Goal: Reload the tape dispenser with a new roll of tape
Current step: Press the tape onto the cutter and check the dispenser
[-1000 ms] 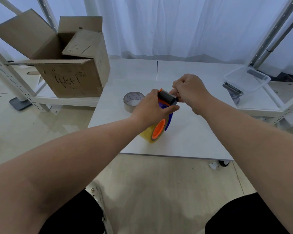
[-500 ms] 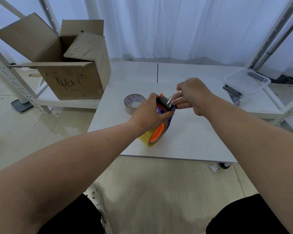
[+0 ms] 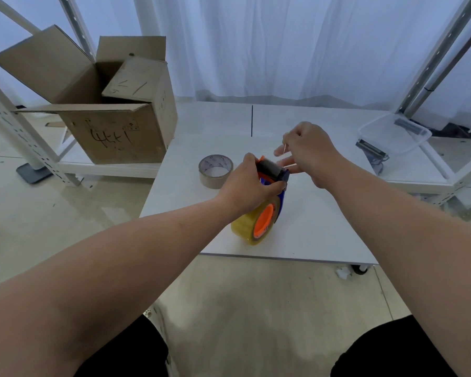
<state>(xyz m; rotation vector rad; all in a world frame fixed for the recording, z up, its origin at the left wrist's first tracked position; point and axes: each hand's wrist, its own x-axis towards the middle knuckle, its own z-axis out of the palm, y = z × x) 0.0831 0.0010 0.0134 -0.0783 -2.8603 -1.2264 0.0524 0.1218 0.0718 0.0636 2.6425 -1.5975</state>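
A blue and orange tape dispenser (image 3: 272, 175) stands on the white table (image 3: 324, 227), loaded with a yellowish clear tape roll (image 3: 246, 227) on an orange hub. My left hand (image 3: 252, 186) grips the dispenser around its upper part, just below the dark roller. My right hand (image 3: 307, 152) is just right of the roller and pinches the free end of the clear tape (image 3: 284, 151), drawn out from the dispenser's head. An old, nearly spent roll (image 3: 215, 171) lies flat on the table to the left.
An open cardboard box (image 3: 114, 126) sits on a low shelf at the left. A clear plastic bin (image 3: 394, 134) with a dark tool beside it lies at the right. Metal rack posts stand on both sides, white curtains behind.
My right hand has pulled away from the roller, up and to the right, drawing the tape end out. The left hand keeps its grip on the dispenser.
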